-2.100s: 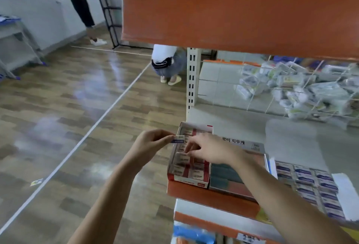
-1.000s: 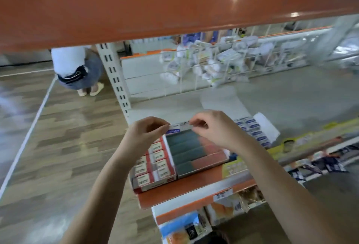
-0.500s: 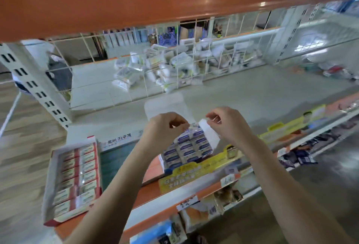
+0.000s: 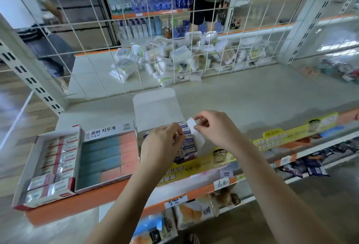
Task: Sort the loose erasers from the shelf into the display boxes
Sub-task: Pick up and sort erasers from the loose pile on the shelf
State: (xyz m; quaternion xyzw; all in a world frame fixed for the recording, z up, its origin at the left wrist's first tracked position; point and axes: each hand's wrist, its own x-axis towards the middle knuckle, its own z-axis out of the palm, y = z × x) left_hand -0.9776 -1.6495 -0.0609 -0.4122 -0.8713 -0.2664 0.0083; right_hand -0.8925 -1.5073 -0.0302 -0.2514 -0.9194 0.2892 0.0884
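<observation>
Three display boxes stand at the shelf's front edge. The left box [image 4: 23,177] holds red-and-white erasers [image 4: 56,158], the middle box [image 4: 104,130] teal-and-pink ones [image 4: 108,156]. The right white box [image 4: 155,107] has its lid folded back and holds blue-labelled erasers [image 4: 188,146]. My left hand [image 4: 162,144] hangs over this box, its fingers curled down and pinching a blue-labelled eraser among the rows; the eraser is mostly hidden. My right hand [image 4: 215,127] pinches the top of the box's white side flap [image 4: 198,136].
The grey shelf board [image 4: 262,96] stretches back to a white wire grid [image 4: 136,64], with a heap of white packets [image 4: 174,57] behind it. A yellow strip [image 4: 287,136] lines the front edge. Snack packs [image 4: 194,214] fill the lower shelf. People stand beyond the grid [image 4: 206,6].
Both hands carried a blue-labelled eraser from above the left boxes rightward to the white box. The left hand has now dropped into the box, and the right hand has shifted to the flap.
</observation>
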